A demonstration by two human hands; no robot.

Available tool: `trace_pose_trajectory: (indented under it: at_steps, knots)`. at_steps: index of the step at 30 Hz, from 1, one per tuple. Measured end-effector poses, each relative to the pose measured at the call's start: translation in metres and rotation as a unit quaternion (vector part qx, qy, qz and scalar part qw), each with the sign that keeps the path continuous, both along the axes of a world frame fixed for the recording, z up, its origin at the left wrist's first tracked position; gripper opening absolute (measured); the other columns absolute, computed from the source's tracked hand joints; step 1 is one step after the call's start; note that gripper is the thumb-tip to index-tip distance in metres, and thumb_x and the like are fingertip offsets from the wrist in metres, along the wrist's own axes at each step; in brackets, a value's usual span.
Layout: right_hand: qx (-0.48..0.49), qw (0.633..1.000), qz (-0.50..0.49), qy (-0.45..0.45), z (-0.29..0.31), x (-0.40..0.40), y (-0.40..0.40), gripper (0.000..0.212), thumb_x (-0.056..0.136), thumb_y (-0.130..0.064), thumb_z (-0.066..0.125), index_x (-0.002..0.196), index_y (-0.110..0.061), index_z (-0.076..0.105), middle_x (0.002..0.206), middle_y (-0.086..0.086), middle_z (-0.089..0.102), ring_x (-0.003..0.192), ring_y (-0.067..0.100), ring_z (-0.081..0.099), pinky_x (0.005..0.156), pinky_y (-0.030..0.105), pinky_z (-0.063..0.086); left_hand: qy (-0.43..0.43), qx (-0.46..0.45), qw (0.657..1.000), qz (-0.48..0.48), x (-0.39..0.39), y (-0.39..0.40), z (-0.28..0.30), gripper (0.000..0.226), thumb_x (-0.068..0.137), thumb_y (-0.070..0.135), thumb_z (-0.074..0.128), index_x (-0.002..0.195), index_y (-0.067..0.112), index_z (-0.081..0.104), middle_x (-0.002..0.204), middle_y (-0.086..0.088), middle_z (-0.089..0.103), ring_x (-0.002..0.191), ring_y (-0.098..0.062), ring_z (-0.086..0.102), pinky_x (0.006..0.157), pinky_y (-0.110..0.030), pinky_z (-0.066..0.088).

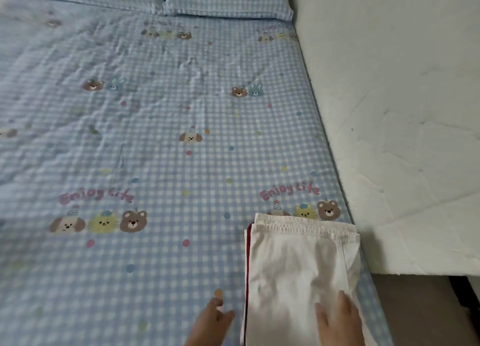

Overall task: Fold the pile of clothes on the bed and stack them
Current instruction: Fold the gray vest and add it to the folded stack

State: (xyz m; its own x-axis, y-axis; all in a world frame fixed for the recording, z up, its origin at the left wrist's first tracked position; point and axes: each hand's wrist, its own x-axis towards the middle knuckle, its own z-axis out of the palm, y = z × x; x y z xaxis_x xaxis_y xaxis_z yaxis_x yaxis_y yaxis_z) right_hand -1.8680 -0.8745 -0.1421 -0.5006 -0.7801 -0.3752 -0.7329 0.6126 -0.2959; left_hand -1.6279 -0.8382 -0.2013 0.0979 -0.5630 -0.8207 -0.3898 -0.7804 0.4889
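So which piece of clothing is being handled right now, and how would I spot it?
Start with the blue checked bed sheet printed with cartoon animals, and go to its near right corner beside the white wall. There lies the folded white garment, the right hand flat on it. It is plain white, with a thin dark red edge along its left side.

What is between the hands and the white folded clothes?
Nothing. The right hand lies flat on the white folded clothes, and the left hand rests on the bed sheet just beside their left edge, with only bare sheet between.
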Motion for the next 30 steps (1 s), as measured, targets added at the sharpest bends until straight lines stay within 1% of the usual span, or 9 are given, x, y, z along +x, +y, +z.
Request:
trace_pose_trajectory:
  at_steps: [4, 7, 10, 13, 16, 20, 25, 28, 30]
  knots:
    - [-0.031, 0.990, 0.026, -0.133, 0.007, 0.096, 0.023, 0.054, 0.062, 0.024, 0.071, 0.113, 0.024, 0.052, 0.102, 0.044, 0.056, 0.087, 0.043, 0.063, 0.077, 0.004, 0.040, -0.083, 0.009, 0.995, 0.047, 0.113, 0.038, 0.026, 0.019, 0.085, 0.037, 0.062, 0.093, 0.029, 0.048, 0.080, 0.010, 0.061, 0.076, -0.002, 0.059, 0.070, -0.011, 0.041]
    - [0.057, 0.974, 0.066, -0.211, 0.009, 0.192, 0.030, 0.040, 0.072, 0.026, 0.062, 0.111, 0.019, 0.056, 0.087, 0.032, 0.061, 0.048, 0.008, 0.056, 0.061, 0.004, 0.041, -0.145, 0.015, 0.986, 0.086, 0.211, 0.074, 0.040, 0.017, 0.086, 0.032, 0.063, 0.094, 0.026, 0.049, 0.094, -0.001, 0.064, 0.092, -0.012, 0.063, 0.077, -0.017, 0.045]
    - [0.105, 0.955, 0.122, -0.249, 0.008, 0.299, 0.040, 0.032, 0.081, -0.005, 0.070, 0.111, -0.001, 0.061, 0.083, 0.016, 0.067, 0.072, 0.019, 0.065, 0.057, 0.007, 0.040, -0.215, 0.003, 0.967, 0.134, 0.312, 0.118, 0.048, 0.011, 0.082, 0.022, 0.070, 0.085, 0.014, 0.063, 0.089, -0.008, 0.064, 0.092, -0.020, 0.064, 0.074, -0.015, 0.041]
    - [0.172, 0.928, 0.225, -0.243, 0.013, 0.394, 0.050, 0.036, 0.087, -0.031, 0.062, 0.120, -0.016, 0.054, 0.094, -0.003, 0.065, 0.095, 0.014, 0.064, 0.082, 0.021, 0.044, -0.213, -0.012, 0.958, 0.191, 0.399, 0.149, 0.060, 0.015, 0.084, 0.022, 0.069, 0.070, 0.021, 0.061, 0.085, -0.006, 0.063, 0.085, -0.022, 0.064, 0.077, -0.028, 0.045]
    - [0.221, 0.893, 0.286, -0.267, 0.019, 0.492, 0.060, 0.040, 0.094, -0.039, 0.052, 0.128, -0.019, 0.045, 0.095, -0.009, 0.055, 0.092, 0.011, 0.055, 0.081, 0.021, 0.039, -0.227, -0.010, 0.954, 0.197, 0.483, 0.172, 0.064, 0.015, 0.089, 0.027, 0.060, 0.102, 0.019, 0.060, 0.088, -0.002, 0.067, 0.087, -0.021, 0.064, 0.073, -0.027, 0.044]
    - [0.241, 0.885, 0.287, -0.275, 0.015, 0.607, 0.081, 0.049, 0.093, -0.044, 0.051, 0.133, -0.017, 0.043, 0.096, -0.009, 0.057, 0.095, 0.011, 0.056, 0.084, 0.022, 0.040, -0.259, -0.099, 0.937, 0.211, 0.575, 0.178, 0.083, 0.005, 0.089, 0.023, 0.059, 0.093, 0.023, 0.061, 0.080, 0.006, 0.066, 0.079, -0.015, 0.065, 0.071, -0.030, 0.049]
    - [0.242, 0.887, 0.239, -0.313, -0.003, 0.758, 0.110, 0.092, 0.081, -0.065, 0.053, 0.148, -0.011, 0.018, 0.149, 0.009, 0.037, 0.135, 0.019, 0.040, 0.108, 0.027, 0.032, -0.359, -0.239, 0.886, 0.169, 0.703, 0.150, 0.085, 0.008, 0.092, 0.025, 0.055, 0.097, 0.021, 0.060, 0.101, 0.000, 0.062, 0.097, -0.016, 0.057, 0.079, -0.025, 0.047]
    - [0.289, 0.892, 0.154, -0.311, -0.020, 0.828, 0.108, 0.116, 0.074, -0.075, 0.052, 0.150, -0.006, -0.001, 0.156, 0.012, 0.021, 0.142, 0.025, 0.027, 0.116, 0.036, 0.023, -0.421, -0.161, 0.891, 0.063, 0.771, 0.124, 0.063, 0.063, 0.092, 0.043, 0.050, 0.142, 0.010, 0.034, 0.149, -0.014, 0.031, 0.140, -0.027, 0.024, 0.113, -0.036, 0.024]
    - [0.278, 0.906, 0.074, -0.311, -0.035, 0.855, 0.106, 0.119, 0.067, -0.073, 0.062, 0.147, -0.003, 0.010, 0.149, 0.014, 0.034, 0.135, 0.028, 0.037, 0.112, 0.039, 0.032, -0.430, -0.097, 0.897, -0.005, 0.811, 0.112, 0.043, 0.087, 0.087, 0.060, 0.046, 0.150, 0.011, 0.009, 0.156, -0.016, 0.012, 0.145, -0.031, 0.008, 0.118, -0.040, 0.010]
